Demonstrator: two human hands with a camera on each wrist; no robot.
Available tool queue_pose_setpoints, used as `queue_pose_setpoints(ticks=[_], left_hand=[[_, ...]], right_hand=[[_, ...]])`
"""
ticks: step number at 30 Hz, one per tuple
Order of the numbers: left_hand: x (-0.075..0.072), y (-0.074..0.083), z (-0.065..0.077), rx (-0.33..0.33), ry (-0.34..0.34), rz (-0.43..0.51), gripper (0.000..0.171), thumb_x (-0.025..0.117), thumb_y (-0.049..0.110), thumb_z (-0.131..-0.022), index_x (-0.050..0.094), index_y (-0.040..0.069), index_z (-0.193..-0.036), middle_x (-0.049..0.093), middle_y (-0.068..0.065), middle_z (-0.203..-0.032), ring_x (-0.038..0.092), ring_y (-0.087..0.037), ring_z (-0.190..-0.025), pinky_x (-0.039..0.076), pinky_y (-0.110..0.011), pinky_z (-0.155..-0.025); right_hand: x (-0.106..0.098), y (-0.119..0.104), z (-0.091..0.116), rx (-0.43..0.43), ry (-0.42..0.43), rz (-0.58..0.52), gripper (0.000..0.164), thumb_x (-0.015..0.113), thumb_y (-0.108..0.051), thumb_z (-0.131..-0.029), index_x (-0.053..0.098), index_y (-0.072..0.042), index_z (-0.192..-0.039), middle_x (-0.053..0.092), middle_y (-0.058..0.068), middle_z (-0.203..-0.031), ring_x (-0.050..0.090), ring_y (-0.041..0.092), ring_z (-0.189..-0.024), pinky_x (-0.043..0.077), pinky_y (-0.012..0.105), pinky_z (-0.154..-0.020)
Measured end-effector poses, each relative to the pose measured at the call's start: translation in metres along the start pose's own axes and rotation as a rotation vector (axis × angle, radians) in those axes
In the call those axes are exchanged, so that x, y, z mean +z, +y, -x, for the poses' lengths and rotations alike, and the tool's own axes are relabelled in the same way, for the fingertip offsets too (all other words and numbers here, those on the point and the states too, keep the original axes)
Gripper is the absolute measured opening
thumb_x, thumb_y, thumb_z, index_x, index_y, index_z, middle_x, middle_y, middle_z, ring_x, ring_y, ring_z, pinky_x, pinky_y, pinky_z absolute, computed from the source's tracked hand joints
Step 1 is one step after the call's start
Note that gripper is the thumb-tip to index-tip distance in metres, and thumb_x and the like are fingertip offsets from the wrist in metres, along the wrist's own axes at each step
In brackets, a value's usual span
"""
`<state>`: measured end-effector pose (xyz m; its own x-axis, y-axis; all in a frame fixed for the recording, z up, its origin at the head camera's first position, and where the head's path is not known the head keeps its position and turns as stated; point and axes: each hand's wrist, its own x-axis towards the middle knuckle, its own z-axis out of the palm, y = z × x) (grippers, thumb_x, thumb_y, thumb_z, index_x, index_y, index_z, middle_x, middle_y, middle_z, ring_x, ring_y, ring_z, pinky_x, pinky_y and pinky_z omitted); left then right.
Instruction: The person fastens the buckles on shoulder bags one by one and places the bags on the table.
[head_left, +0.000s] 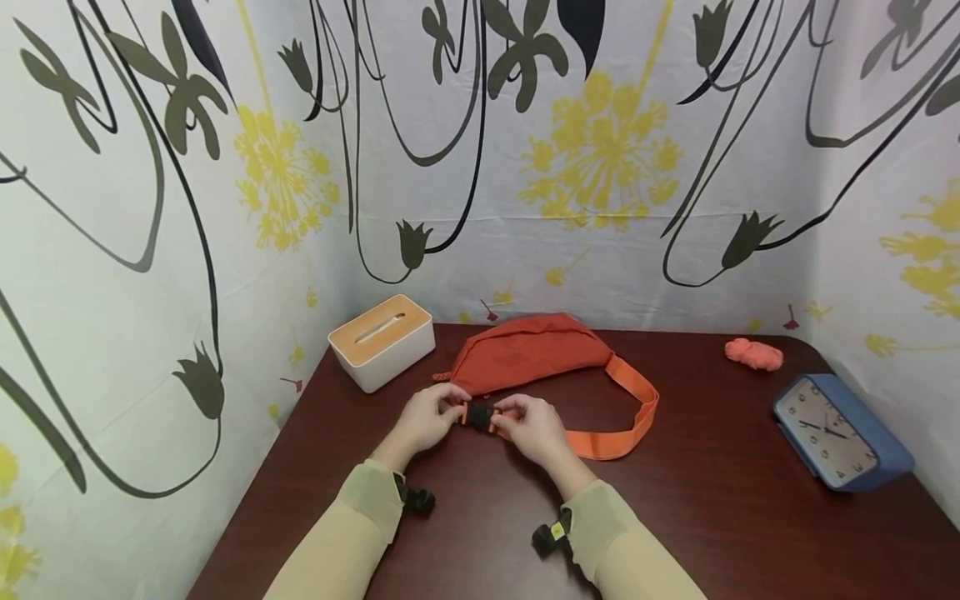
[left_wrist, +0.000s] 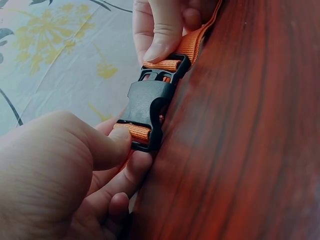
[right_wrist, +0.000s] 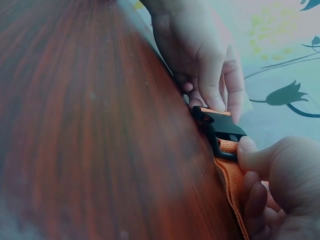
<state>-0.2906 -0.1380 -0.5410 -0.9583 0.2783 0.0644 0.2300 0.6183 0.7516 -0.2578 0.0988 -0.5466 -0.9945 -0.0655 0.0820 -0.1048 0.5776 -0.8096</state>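
An orange-red waist bag (head_left: 528, 354) lies on the dark wooden table, its orange strap (head_left: 603, 444) looping round to the right and front. In front of the bag is the strap's black side-release buckle (head_left: 478, 415). My left hand (head_left: 426, 418) pinches one end of it between thumb and fingers, where the webbing threads through. At the opposite end my right hand (head_left: 536, 429) pinches the other half and its webbing. Close up in the left wrist view, the buckle (left_wrist: 145, 102) has its two halves together, with part of the prong piece showing at the right hand's side.
A white tissue box (head_left: 382, 342) with a wooden lid stands at the table's back left. To the right are a blue clock (head_left: 843, 433) and a small coral-coloured bundle (head_left: 753, 354). Patterned cloth (head_left: 480, 183) hangs around the table's back and sides.
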Motion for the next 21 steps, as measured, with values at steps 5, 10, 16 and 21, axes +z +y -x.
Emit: queue_pose_setpoints(ticks=[5,10,16,21], left_hand=[[0.0003,0.0011,0.0008,-0.007,0.011,0.013,0.017,0.075,0.014,-0.105,0.079,0.027,-0.115,0.076,0.000,-0.109,0.067,-0.013,-0.083,0.055,-0.034,-0.074],[0.0005,0.0014,0.0006,-0.012,0.021,0.026,0.017,0.075,0.014,-0.105,0.080,0.027,-0.114,0.077,0.000,-0.109,0.068,-0.012,-0.082,0.056,-0.033,-0.074],[0.0007,0.0031,0.0008,-0.027,0.019,0.029,0.016,0.076,0.015,-0.105,0.081,0.027,-0.114,0.077,0.000,-0.108,0.067,-0.013,-0.081,0.055,-0.034,-0.073],[0.0001,0.0051,0.0015,-0.035,0.021,0.031,0.016,0.076,0.014,-0.105,0.081,0.026,-0.114,0.078,-0.001,-0.110,0.067,-0.013,-0.082,0.055,-0.033,-0.074]], right_hand=[[0.0016,-0.0014,-0.0007,0.018,-0.003,-0.010,0.011,0.083,-0.030,-0.100,0.083,-0.025,-0.110,0.074,-0.007,-0.080,0.062,0.012,-0.065,0.049,0.031,-0.064],[0.0034,-0.0034,-0.0008,0.027,-0.010,-0.024,0.009,0.082,-0.028,-0.101,0.082,-0.023,-0.109,0.075,-0.007,-0.080,0.064,0.011,-0.066,0.049,0.030,-0.064],[0.0047,-0.0058,-0.0008,0.043,-0.029,-0.050,0.008,0.081,-0.027,-0.102,0.081,-0.022,-0.109,0.075,-0.006,-0.081,0.065,0.013,-0.067,0.050,0.032,-0.065],[0.0061,-0.0058,-0.0022,0.052,-0.032,-0.066,0.006,0.081,-0.025,-0.102,0.080,-0.022,-0.107,0.075,-0.006,-0.081,0.066,0.013,-0.068,0.051,0.033,-0.067]])
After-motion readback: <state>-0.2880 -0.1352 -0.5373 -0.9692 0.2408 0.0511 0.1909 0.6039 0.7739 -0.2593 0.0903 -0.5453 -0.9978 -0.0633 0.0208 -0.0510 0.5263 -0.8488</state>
